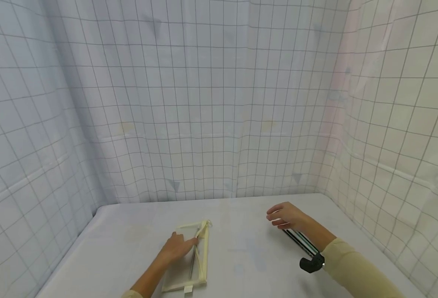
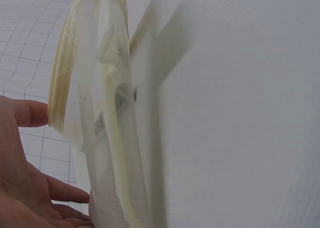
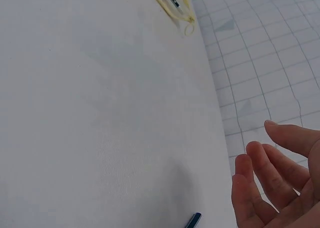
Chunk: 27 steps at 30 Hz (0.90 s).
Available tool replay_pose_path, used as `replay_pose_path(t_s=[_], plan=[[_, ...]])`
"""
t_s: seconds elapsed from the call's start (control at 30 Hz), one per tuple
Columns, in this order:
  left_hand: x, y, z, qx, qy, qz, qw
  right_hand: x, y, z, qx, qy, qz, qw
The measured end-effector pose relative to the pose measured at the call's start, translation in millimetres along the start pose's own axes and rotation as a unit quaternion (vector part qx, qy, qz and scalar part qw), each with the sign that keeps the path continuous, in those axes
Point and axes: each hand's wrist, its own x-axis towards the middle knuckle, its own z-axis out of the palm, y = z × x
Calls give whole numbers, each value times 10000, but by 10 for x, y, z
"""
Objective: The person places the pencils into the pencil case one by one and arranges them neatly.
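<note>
The left hand (image 1: pixel 178 247) has its fingers fairly straight and its thumb held apart, reaching to the right; the left wrist view shows the thumb tip at the zip (image 2: pixel 61 87) and other fingertips against the side lower down. It touches the pouch without a fist closed round it. The pouch (image 1: pixel 205 265), see-through with cream edging, lies beneath this hand on the near, left part of the table. A slim grey pen (image 1: pixel 192 264) lies lengthwise within its outline, beside the thumb; whether in the pouch or on top, I cannot tell. A small loop (image 1: pixel 209 224) sticks out at the far right corner, and a pale tab (image 1: pixel 188 289) at the near edge. Dark marks show on the pouch's side, close to the left hand

The right hand (image 1: pixel 287 216) is well apart from the pouch, its fingers loosely bent and spread, thumb clear of them, with nothing in its grasp. Just beneath it and the forearm lie some pens (image 1: pixel 300 243), dark and green, side by side and slanting; the arm hides part of them. A black camera (image 1: pixel 312 263) sits at that wrist, next to a cream sleeve (image 1: pixel 357 271). Under everything is the white table (image 1: pixel 241 252), with a checked curtain (image 1: pixel 219 103) round its back and sides
</note>
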Motion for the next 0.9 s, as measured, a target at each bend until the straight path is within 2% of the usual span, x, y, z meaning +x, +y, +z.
replay_pose_path(t_s=[0.23,0.5,0.9], plan=[[1,2,2,16,34,2,10000,-48,58,-188,-115,9,-22,9999],[-4,0,-10,-30,41,-52,10000,-89,159,-441,78,81,29,9999],[-4,-24,-1,28,-49,39,10000,-197,368,-817,-189,315,74,9993]])
